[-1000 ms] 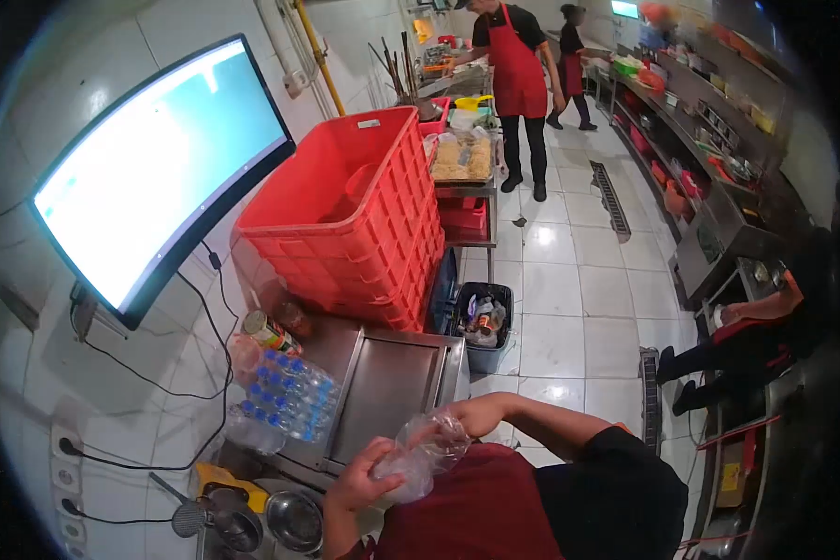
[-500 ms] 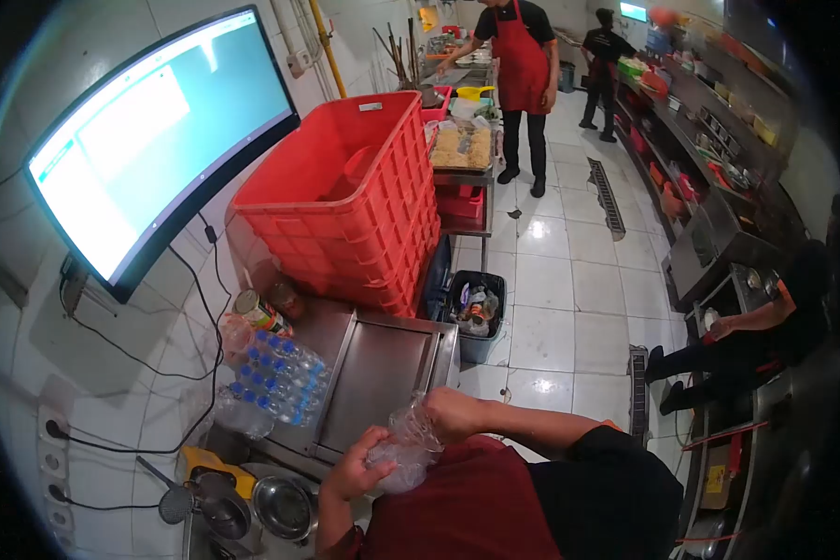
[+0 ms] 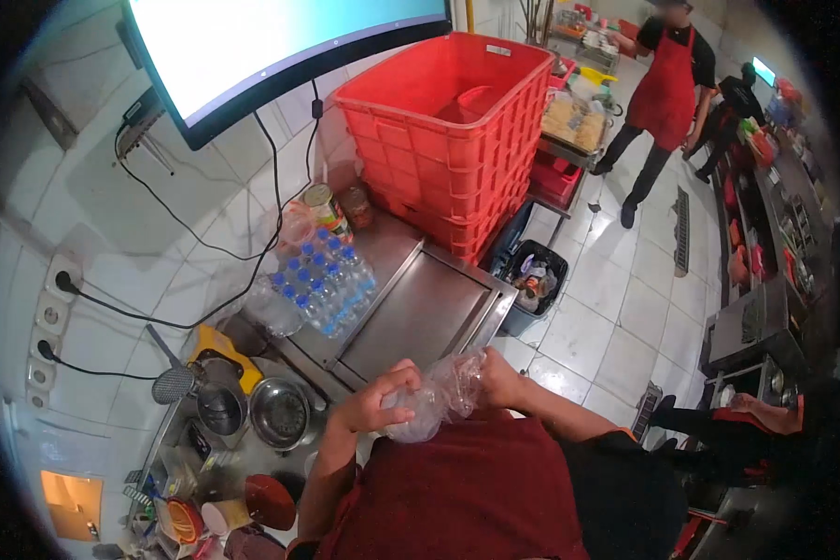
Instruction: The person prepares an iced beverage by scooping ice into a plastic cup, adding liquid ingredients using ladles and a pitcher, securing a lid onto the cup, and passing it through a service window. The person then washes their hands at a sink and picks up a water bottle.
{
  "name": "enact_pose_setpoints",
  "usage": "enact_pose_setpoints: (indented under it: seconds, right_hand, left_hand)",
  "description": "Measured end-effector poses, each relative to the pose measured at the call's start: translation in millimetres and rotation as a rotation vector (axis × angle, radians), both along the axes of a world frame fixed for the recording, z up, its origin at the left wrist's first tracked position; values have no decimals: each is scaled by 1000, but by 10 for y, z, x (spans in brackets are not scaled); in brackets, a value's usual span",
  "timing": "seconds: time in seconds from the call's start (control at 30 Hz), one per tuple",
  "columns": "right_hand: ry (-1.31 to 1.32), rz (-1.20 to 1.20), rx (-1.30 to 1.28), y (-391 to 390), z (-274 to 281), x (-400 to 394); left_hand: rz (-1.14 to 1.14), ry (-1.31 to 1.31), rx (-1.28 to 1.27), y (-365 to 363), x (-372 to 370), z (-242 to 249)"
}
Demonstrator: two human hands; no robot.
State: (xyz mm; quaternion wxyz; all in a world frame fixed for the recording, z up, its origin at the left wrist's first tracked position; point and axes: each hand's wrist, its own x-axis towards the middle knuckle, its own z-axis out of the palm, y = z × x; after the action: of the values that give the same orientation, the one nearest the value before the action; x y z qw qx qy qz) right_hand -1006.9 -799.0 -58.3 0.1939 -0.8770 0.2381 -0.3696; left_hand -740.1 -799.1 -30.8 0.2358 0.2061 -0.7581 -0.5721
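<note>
Clear, crinkled plastic makes up the rounded bag [image 3: 418,416], right here between both hands in front of the dark red apron [image 3: 467,485]. Left hand [image 3: 378,401] has its fingers curled round the bulging side, pressing into it; right hand [image 3: 502,381] is closed on the bunched-up film at two o'clock, though its exact fingertip placement is hard to make out. What the bag contains, I can't tell. Straight out at twelve o'clock, there's the stainless-steel counter [image 3: 415,313], and at eleven, clear plastic bottles with blue caps [image 3: 325,280], packed close together. Over at nine sits a round steel bowl [image 3: 280,413], a dark pan [image 3: 221,409] just beside it. Farther up at twelve, tall red plastic crates [image 3: 429,140] rise in a stack; between one and two, a dark bin [image 3: 521,322] holds mixed rubbish. Way off at one o'clock, a person in a bright red apron [image 3: 665,89] stands on the white tiles.
</note>
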Motion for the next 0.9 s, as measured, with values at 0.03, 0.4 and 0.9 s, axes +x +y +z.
enact_pose_setpoints:
  seconds: [0.03, 0.4, 0.9]
  right_hand:
    - [-14, -30, 153, -2, -180, 0]
    - [345, -44, 178, -202, 348, 11]
    - [252, 89, -7, -273, 455, -9]
  left_hand:
    - [31, 32, 1, 44, -6, 9]
    - [124, -186, -9, 18, -64, 302]
    - [361, -47, 143, 260, 139, -67]
